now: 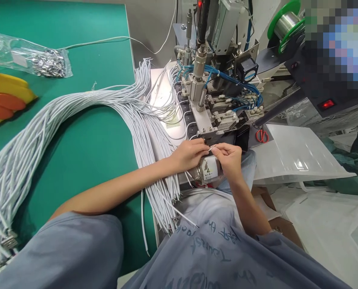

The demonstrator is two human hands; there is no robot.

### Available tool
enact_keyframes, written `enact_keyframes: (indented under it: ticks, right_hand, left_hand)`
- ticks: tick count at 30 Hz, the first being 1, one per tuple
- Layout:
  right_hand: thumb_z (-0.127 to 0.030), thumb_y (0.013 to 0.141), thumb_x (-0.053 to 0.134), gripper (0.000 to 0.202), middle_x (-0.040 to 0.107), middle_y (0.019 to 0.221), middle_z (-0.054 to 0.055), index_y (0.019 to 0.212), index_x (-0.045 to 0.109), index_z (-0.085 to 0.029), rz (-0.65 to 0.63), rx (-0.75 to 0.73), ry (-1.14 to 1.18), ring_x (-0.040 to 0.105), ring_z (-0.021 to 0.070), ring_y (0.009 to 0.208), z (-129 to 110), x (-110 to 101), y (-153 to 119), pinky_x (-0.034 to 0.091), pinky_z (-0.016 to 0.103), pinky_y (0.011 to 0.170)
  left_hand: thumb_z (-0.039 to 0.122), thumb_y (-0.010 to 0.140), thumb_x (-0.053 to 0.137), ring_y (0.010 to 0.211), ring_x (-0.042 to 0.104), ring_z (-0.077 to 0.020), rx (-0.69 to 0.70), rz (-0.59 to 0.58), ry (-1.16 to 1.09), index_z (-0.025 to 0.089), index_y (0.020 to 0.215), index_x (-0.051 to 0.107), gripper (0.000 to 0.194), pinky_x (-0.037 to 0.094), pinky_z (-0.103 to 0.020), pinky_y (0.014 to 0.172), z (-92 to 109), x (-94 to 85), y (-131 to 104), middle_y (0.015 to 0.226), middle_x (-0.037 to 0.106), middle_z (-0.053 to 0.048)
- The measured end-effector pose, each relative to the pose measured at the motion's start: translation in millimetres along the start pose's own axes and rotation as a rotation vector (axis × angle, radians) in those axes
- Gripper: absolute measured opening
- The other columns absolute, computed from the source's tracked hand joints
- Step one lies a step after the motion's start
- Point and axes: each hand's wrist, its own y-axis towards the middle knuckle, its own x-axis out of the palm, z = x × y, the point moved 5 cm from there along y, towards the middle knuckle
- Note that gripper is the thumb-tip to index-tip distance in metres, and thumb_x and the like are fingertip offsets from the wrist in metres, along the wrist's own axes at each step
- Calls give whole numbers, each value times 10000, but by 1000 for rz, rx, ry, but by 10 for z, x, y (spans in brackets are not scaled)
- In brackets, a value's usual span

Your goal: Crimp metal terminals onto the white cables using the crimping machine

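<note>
Fingertips of my left hand [190,154] are pinched on the end of a thin white cable [210,149]. My right hand [229,155] is closed on the same cable end from the other side, thumb against forefinger. Both hands meet just in front of a metal machine [200,116] with cylinders and blue tubes. Right below them lies a clear container with a white label [209,168]. A large bundle of white cables [88,98] runs across the green mat and spreads under my left forearm.
On the green mat [85,148] lie a plastic bag of metal parts [48,62] and a yellow-orange object [7,96]. Red scissors [262,136], a white tray [302,152] and a green wire spool [287,26] are on the right.
</note>
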Motion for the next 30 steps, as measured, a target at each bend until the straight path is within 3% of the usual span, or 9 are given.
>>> enact_keyframes:
  ticks: [3,6,13,16,21,23,26,30]
  right_hand:
    - [-338,648,681,169,698,716,46,674,687,-172,101,22,131,613,160,635,102,66,-49,496,280,584]
    - [-327,650,694,152,710,743,48,686,706,-180,113,24,178,636,170,683,124,75,-48,516,295,632]
    - [-339,659,696,161,676,680,23,700,723,-185,-126,51,196,580,134,601,80,43,66,461,262,540]
    - [-325,670,683,158,602,578,-2,693,721,-174,-189,16,37,499,105,527,2,-30,113,410,247,501]
    - [-247,683,644,118,308,413,-75,644,700,-151,-229,-102,-257,271,53,425,-178,-91,136,276,222,432]
    - [-259,683,635,133,347,408,-68,633,691,-149,-190,-106,-252,284,54,414,-190,-65,118,274,222,418]
    - [-300,680,634,157,555,504,-13,643,686,-156,-72,-70,-110,424,84,438,-129,-12,67,348,230,429]
    - [-312,679,642,151,665,645,26,676,699,-172,21,-27,-20,560,137,563,23,-3,36,451,266,535]
  left_hand:
    - [162,879,480,599,535,-86,-41,47,-106,129,820,655,187,433,-183,547,-8,-20,11,659,577,-19]
    - [193,872,514,640,562,-94,-66,54,-147,139,842,667,164,460,-200,581,-13,-35,14,715,611,-36]
    - [166,852,548,554,563,-81,-187,-6,-306,134,784,669,143,458,-183,544,-63,-37,37,608,603,-5]
    - [154,877,467,587,551,-91,-92,-32,-154,139,837,665,202,447,-189,545,-72,-32,24,655,592,-21]
    - [74,848,345,581,514,-103,69,-141,191,119,921,647,314,389,-202,504,-59,37,-30,723,578,-48]
    - [120,871,375,570,508,-98,14,-116,184,132,896,651,277,380,-199,503,-58,37,-33,698,569,-33]
    - [205,893,451,566,515,-88,-130,-57,52,149,839,659,222,388,-186,516,-64,36,-31,639,552,-3]
    - [228,910,441,594,539,-93,-144,-140,55,142,869,664,243,412,-189,542,-53,90,-33,662,559,-9]
